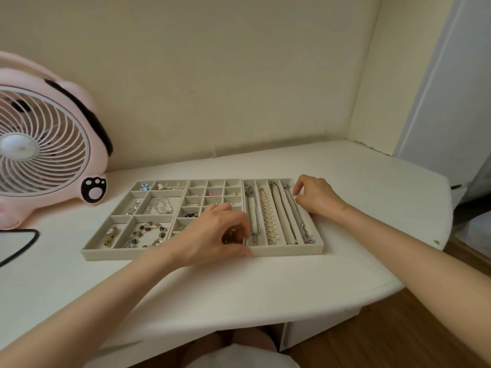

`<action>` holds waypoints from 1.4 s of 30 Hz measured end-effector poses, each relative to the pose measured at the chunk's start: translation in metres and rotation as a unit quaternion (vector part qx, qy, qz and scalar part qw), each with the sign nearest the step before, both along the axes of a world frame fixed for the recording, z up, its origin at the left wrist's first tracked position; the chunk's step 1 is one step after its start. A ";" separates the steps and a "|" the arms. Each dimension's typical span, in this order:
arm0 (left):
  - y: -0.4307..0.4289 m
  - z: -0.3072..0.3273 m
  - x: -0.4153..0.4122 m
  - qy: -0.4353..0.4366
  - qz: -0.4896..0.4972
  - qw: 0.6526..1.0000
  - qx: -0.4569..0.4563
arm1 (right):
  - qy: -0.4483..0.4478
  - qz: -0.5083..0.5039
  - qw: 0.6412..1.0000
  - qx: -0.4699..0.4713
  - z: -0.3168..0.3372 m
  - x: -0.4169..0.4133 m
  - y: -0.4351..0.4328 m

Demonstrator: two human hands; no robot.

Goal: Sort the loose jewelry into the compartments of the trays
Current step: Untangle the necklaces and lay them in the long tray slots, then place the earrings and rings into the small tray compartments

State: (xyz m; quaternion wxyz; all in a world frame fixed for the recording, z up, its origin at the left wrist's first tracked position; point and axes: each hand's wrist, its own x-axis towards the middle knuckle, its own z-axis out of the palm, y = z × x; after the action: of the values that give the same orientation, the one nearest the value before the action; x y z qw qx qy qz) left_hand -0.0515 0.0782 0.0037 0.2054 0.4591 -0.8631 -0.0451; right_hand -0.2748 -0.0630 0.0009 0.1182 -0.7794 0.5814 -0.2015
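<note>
Head view: the left hand (212,235) pinched a gold piece (230,236) over the front edge of the trays (170,254). The right hand (317,196) curled beside a silver chain (302,224), grip unclear.

You face a white table (265,288) set into a cream-walled corner (239,75), pink fan (45,144) at left, wooden floor (398,338) beneath.

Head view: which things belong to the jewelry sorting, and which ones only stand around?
Job:
trays
pearl strand
silver chain
gold piece, gripped by left hand
right hand, at thin chain

Lying about:
pink fan
dark-edged flat thing, cut off by the frame
</note>
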 end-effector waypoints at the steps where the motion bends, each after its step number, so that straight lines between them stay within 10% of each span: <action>1: -0.001 -0.001 -0.003 0.004 0.001 1.000 -0.001 | 0.003 0.000 1.000 -0.003 0.000 0.000 -0.002; 25: -0.003 -0.005 -0.028 0.037 -0.035 0.998 -0.027 | 0.097 -0.059 0.992 -0.047 0.015 0.012 -0.072; 35: -0.081 0.021 0.061 0.085 0.233 0.968 -0.026 | 0.018 0.118 0.988 -0.093 0.020 0.083 -0.033; 42: -0.104 0.003 0.084 -0.047 0.318 0.947 0.002 | 0.042 0.167 0.982 -0.081 0.003 0.122 -0.027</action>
State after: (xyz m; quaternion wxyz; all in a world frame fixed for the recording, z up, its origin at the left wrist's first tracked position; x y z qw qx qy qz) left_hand 0.0328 -0.0259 0.0070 0.1678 0.7120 -0.6805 0.0428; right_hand -0.1532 -0.0905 0.0040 0.0617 -0.8804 0.4292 -0.1922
